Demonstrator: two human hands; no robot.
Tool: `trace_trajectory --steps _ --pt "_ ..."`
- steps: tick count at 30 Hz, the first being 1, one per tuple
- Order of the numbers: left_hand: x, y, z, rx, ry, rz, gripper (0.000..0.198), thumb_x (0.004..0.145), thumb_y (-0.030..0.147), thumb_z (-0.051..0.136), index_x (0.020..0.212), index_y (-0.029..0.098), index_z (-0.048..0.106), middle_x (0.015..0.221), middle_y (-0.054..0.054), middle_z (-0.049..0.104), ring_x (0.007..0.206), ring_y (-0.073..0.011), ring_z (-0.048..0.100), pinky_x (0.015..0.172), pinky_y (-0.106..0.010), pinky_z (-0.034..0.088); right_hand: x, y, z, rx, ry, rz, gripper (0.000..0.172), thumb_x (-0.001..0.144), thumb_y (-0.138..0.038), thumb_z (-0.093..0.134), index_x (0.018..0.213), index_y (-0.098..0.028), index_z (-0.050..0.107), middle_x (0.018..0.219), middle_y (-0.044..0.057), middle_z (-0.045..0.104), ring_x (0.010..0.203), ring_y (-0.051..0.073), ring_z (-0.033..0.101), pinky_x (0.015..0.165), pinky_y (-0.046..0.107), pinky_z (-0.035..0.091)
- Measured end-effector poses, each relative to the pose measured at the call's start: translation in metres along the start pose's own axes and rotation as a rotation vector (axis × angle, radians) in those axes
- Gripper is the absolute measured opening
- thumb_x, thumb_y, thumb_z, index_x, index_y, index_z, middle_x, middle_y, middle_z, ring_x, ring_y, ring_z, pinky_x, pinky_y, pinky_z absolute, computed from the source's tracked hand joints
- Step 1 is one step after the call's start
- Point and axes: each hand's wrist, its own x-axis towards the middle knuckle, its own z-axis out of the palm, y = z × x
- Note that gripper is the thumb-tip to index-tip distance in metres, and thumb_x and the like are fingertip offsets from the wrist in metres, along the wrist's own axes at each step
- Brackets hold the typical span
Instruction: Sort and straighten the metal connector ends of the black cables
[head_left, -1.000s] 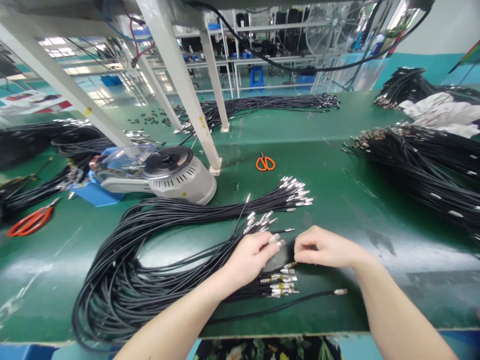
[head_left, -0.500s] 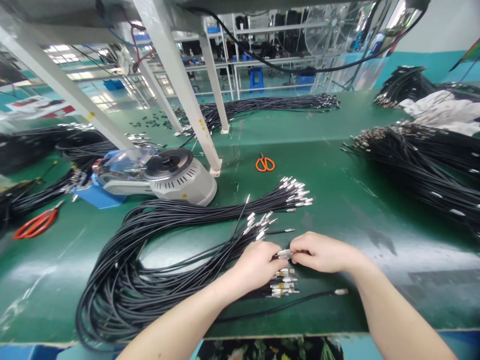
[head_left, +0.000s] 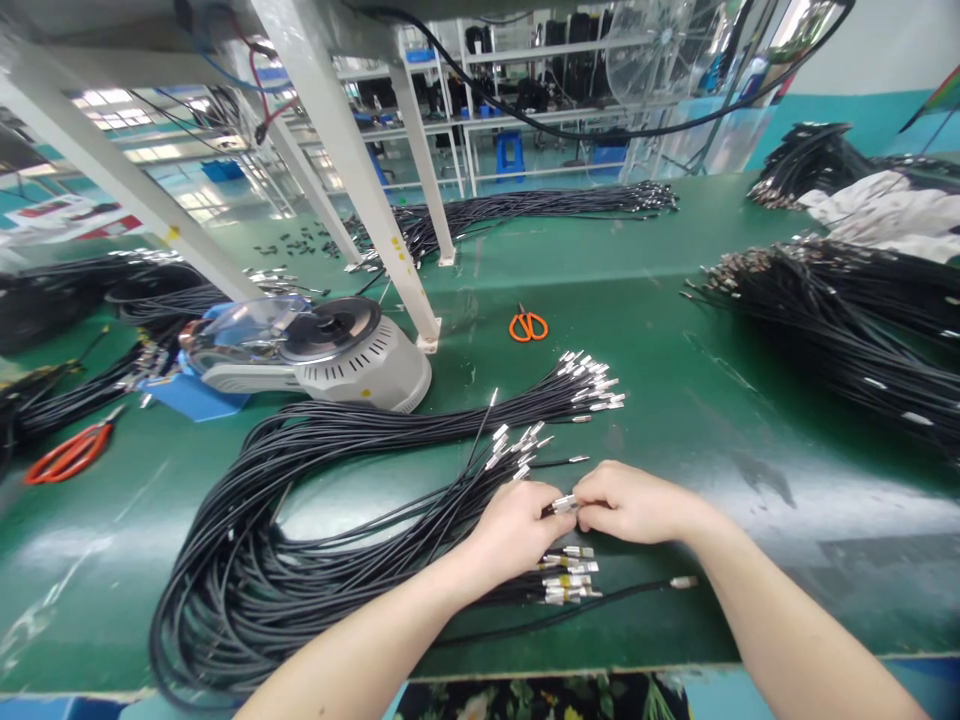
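Observation:
My left hand (head_left: 521, 525) is closed around the ends of some black cables, with silver metal connectors (head_left: 562, 504) poking out past its thumb. My right hand (head_left: 628, 502) pinches at the tips of those same connectors from the right. Just below my left hand lie several more connector ends (head_left: 568, 580), some wrapped in yellow tape. The long bundle of black cables (head_left: 225, 560) loops round on the left, and its other ends (head_left: 592, 380) fan out farther back. One single cable (head_left: 637, 591) stretches right along the front.
Orange-handled scissors (head_left: 528, 325) lie mid-table; red-handled cutters (head_left: 71, 453) are at the left. A grey round tape dispenser (head_left: 360, 365) stands behind the cables, near a white rack leg (head_left: 375, 190). More cable bundles (head_left: 847, 320) lie at the right on the green table (head_left: 712, 420).
Both hands stay together at the connectors. My right hand has shifted slightly left, closer to my left hand. The view has moved a little.

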Motion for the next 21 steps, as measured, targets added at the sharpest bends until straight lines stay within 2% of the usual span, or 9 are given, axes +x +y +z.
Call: trace_trajectory --steps 6,12,17,21 --pt "0.001 0.000 -0.002 -0.039 0.006 -0.008 0.023 0.073 0.027 0.051 0.053 0.015 0.053 0.050 0.004 0.045 0.052 -0.0094 0.040 0.051 -0.021 0.026 0.001 -0.003 -0.001 0.040 0.027 0.001 0.020 0.075 -0.015 0.046 0.060 -0.014 0.060 0.054 -0.001 0.055 0.052 0.010 0.045 0.052 0.021 0.030" --pt "0.003 -0.002 -0.012 -0.360 -0.032 -0.022 0.024 0.072 0.030 0.054 0.056 0.013 0.058 0.053 0.002 0.054 0.051 -0.0084 0.045 0.053 -0.020 0.032 0.000 -0.006 -0.005 0.340 0.015 0.135 0.022 0.079 -0.025 0.044 0.067 -0.013 0.058 0.053 -0.002 0.052 0.046 0.009 0.047 0.046 0.018 0.034" --pt "0.003 -0.002 -0.024 -0.526 0.013 -0.148 0.025 0.069 0.033 0.059 0.058 0.011 0.058 0.050 0.003 0.052 0.036 -0.0029 0.029 0.038 -0.020 0.020 -0.002 -0.012 0.002 0.273 -0.046 0.077 0.013 0.068 -0.026 0.061 0.072 -0.014 0.062 0.057 -0.004 0.052 0.051 0.008 0.044 0.046 0.018 0.031" --pt "0.004 -0.003 -0.030 -0.609 0.010 -0.192 0.024 0.067 0.034 0.060 0.060 0.011 0.057 0.051 0.002 0.053 0.032 -0.0016 0.026 0.034 -0.020 0.015 0.001 -0.016 0.010 0.149 -0.012 -0.036 0.010 0.070 -0.019 0.058 0.062 -0.014 0.059 0.052 -0.006 0.046 0.049 0.007 0.038 0.049 0.018 0.029"
